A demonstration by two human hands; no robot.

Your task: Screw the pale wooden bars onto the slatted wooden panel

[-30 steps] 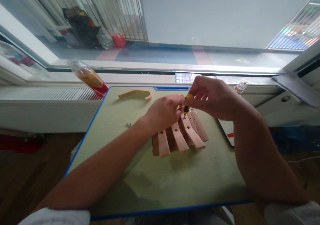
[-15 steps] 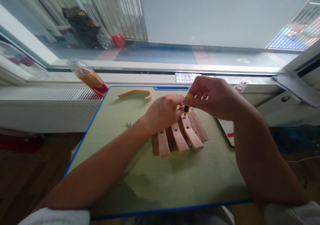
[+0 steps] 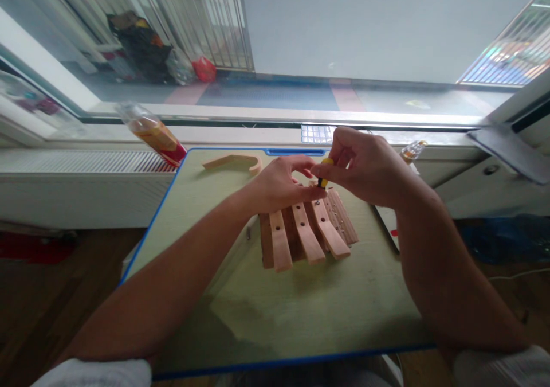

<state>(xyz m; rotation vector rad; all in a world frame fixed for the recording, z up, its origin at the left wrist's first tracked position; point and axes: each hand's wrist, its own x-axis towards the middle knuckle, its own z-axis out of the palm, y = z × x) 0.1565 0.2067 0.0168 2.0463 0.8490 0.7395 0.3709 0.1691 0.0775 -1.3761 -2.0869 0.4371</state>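
Observation:
A stack of light wooden slats (image 3: pixel 307 235) with drilled holes lies fanned out on the green table (image 3: pixel 275 301). My right hand (image 3: pixel 365 166) is closed round a small yellow-and-black screwdriver (image 3: pixel 324 172), held just above the far end of the slats. My left hand (image 3: pixel 279 183) rests on the slats' far left end, thumb and fingers partly stretched toward the screwdriver tip, nothing visibly in it. A curved wooden piece (image 3: pixel 234 161) lies apart at the table's far left.
A bottle with orange liquid (image 3: pixel 150 132) leans at the table's far left corner by the window sill. A small screw (image 3: pixel 248 232) lies left of the slats. A white sheet (image 3: pixel 389 221) sits at the right edge. A radiator grille runs along the left.
My right hand has lifted the screwdriver slightly off the slat. My left hand has loosened from its pinch and spread its fingers. The slats shifted a little.

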